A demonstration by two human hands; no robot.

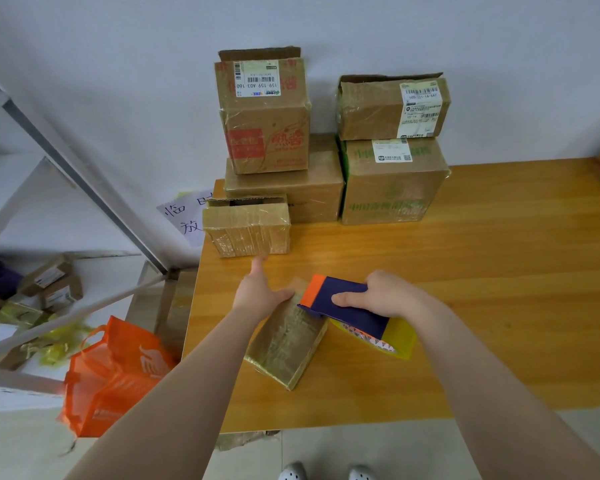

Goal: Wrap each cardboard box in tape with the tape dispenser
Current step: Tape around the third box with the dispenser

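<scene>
A small flat cardboard box [284,344], covered in shiny yellowish tape, lies tilted on the wooden table [482,306] near its front edge. My left hand [260,289] grips the box's far end, index finger pointing away. My right hand [385,296] grips the tape dispenser [347,306], a purple body with an orange end and a yellow tape roll. The dispenser's orange end touches the box's far right corner.
A taped small box [246,226] stands just beyond my left hand. Behind it several larger boxes [392,181] are stacked against the wall. An orange bag [115,379] sits on the floor left of the table, beside a metal shelf [32,306] holding parcels.
</scene>
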